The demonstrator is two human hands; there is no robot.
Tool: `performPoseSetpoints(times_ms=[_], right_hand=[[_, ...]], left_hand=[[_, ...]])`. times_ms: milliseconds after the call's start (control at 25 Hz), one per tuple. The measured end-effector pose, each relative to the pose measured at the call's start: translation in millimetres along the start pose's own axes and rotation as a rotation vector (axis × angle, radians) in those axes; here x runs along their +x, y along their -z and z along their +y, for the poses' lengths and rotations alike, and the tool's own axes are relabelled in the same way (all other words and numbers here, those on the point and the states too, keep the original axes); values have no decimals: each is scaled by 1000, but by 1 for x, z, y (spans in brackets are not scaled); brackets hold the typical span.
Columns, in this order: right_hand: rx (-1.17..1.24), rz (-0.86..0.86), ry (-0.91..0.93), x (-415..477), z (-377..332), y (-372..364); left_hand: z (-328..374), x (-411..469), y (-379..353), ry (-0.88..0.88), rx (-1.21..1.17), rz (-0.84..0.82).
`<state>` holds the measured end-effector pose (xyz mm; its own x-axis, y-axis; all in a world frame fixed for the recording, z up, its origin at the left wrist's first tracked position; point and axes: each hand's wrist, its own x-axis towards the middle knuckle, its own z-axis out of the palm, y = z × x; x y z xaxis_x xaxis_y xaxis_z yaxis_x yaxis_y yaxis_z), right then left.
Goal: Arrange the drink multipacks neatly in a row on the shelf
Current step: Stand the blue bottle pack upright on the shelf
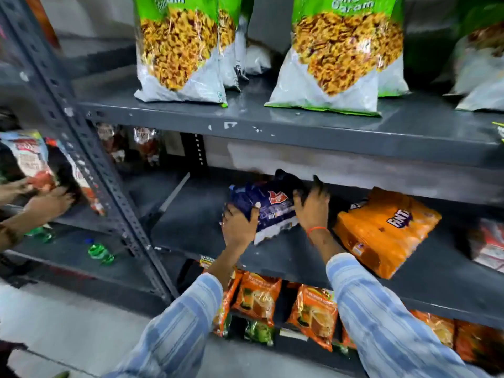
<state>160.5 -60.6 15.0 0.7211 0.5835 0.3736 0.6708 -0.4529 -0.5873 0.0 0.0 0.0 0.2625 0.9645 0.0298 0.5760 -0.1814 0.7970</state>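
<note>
Pretty standard stockroom look: dark grey metal rack (272,124) with scuffed, chipped paint, a slotted upright post (90,170) left of the hands, plain grey wall (327,165) behind, pale concrete-ish floor (68,328) down below-left.

You are wearing a long-sleeved shirt of soft woven cloth, pale blue crossed with broad white stripes, and both sleeves are showing. Your left sleeve (188,320) is ending partway down the forearm, its cuff edge sitting loose and slightly uneven, with darker blue bands running across the fabric. Your right sleeve (381,317) is showing the same blue-and-white pattern and is stopping a little short of the wrist. Around your right wrist you are wearing a thin orange-red thread band (316,229), looped close below your right hand (313,205). Your left hand (240,227) is showing a light-coloured thumbnail.
</note>
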Motion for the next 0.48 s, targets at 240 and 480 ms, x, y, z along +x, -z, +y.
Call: performPoseSetpoints(times_ms=[240, 480], right_hand=[[280, -458, -399, 36, 25, -2], [669, -223, -386, 8, 33, -12]], left_hand=[[-14, 23, -9, 147, -408, -121], [-24, 26, 2, -94, -357, -162]])
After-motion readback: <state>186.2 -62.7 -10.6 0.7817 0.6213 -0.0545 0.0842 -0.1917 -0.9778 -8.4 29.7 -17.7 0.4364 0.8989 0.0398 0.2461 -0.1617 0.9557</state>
